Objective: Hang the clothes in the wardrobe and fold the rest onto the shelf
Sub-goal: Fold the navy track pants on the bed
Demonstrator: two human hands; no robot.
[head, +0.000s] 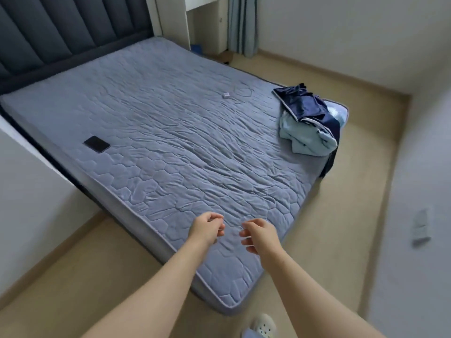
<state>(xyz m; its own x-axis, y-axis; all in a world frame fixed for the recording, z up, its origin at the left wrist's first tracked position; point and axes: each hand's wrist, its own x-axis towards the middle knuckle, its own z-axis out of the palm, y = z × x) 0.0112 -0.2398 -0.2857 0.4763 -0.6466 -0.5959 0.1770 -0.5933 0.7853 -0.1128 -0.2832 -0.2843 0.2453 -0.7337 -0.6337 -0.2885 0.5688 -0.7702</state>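
Left hand (204,228), right hand (260,234) empty; clothes (308,123) well apart.

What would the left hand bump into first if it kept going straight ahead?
Probably the quilted mattress: the left hand hovers over its near corner. Beyond that its line runs toward the clothes pile at the far corner, though depth is unclear.

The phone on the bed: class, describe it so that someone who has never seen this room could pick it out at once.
Start at the big blue-grey quilted mattress and follow its left edge down from the dark padded headboard. About halfway along lies the phone, alone. It is flat, black and rectangular, unlike the crumpled pile of clothes at the opposite corner.
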